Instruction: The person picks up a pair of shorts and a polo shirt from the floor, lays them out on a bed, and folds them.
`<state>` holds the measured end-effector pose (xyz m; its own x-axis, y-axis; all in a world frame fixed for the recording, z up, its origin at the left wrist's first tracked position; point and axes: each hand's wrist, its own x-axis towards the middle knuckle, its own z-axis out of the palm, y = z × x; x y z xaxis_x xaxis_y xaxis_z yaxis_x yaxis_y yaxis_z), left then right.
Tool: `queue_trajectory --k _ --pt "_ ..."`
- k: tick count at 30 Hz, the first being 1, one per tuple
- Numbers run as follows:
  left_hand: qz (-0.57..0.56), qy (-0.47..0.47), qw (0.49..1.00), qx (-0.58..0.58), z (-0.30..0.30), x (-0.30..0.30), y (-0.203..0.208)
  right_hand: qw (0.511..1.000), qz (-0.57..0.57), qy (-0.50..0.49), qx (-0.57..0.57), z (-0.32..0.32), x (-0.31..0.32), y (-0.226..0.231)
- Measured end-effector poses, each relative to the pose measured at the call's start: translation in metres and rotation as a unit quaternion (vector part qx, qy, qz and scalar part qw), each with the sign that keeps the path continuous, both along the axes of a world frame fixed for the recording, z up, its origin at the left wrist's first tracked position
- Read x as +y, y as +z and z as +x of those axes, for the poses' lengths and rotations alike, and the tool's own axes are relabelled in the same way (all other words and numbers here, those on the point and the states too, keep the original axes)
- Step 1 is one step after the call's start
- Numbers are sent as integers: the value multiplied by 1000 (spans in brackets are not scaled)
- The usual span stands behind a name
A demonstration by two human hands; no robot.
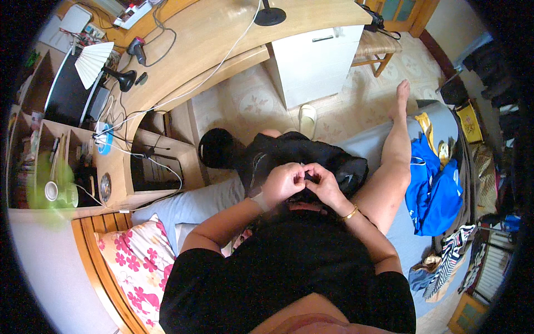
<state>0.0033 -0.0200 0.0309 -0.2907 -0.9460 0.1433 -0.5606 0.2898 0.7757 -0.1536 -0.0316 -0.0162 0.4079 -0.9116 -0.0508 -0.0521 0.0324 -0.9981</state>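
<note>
A large black cloth item lies bunched across my lap; its folds keep me from telling whether it is a garment or a bag. Over its near part my two hands meet, fingertips almost touching. My left hand is closed with thumb and fingers pinched together at the dark cloth. Opposite it, my right hand is closed too, pinching a small dark bit of the same cloth between thumb and forefinger. Fine detail between the fingertips is too small to make out.
I sit on a bed with a grey-blue sheet. Blue clothing lies to the right, a flowered pillow to the left. Ahead curves a wooden desk with cables, a monitor and a hair dryer. A pale slipper rests on the floor.
</note>
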Motion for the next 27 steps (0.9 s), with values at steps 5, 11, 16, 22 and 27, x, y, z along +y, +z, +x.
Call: queue_trajectory --k 5,11,16,22,27 --pt "38 30 997 58 6 0 2 990 -64 12 126 -3 -2 16" --pt "13 65 995 77 12 2 6 981 -82 -33 174 -3 -4 33" --pt "44 64 991 113 12 3 6 978 -80 -56 186 -5 -5 22" --pt "90 17 992 86 19 -2 7 988 -66 -9 141 -9 -4 29" --pt "-144 -64 982 -106 22 -23 35 996 -44 68 27 -16 -3 38"
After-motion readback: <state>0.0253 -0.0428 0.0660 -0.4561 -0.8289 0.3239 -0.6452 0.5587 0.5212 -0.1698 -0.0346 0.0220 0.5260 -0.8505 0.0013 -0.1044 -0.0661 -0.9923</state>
